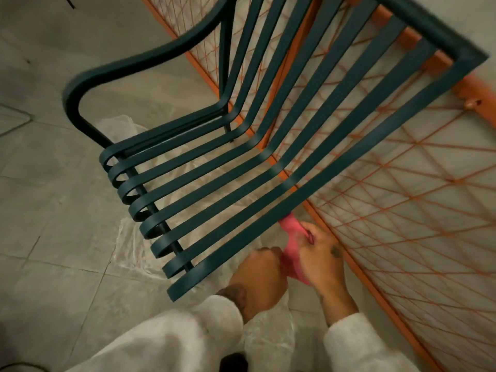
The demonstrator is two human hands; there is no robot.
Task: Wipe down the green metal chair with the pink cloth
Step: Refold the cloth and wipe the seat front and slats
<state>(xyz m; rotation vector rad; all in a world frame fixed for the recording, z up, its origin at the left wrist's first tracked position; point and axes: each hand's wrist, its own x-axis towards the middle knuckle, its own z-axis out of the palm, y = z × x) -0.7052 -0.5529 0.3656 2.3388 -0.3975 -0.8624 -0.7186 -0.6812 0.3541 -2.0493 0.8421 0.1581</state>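
left fingers [264, 252]: curled into a fist, closed round the lower end of the pink cloth [291, 249]
right fingers [308, 233]: bent, thumb and fingers pinching the cloth's upper part; fingertips partly hidden in the fabric
left hand [259, 275]: back of the hand faces the camera, just beside the right hand, cloth between the two
right hand [320, 260]: right of the cloth, close to the orange frame; small dark mark on the back of the hand
pink cloth: bunched and stretched between both hands, top end reaching up to the nearest slat [230, 240]; looks to touch the slat's edge, underside contact can't be told
cloth location: near-right side of the chair, below the seat level, by the bend from seat to back
green metal chair [280, 166]: dark green flat slats running from the curled front edge, across the seat, up the back to a top rail; seen from above
armrest [128, 65]: curved, on the far-left side, well apart from the hands
sleeves: white, left [188, 336] and right [357, 345], pulled up to the wrists
orange mesh panel [375, 289]: behind the chair's back and just right of the hands
plastic sheet [139, 251]: clear, crumpled, lying under the chair
floor [53, 237]: grey tiles
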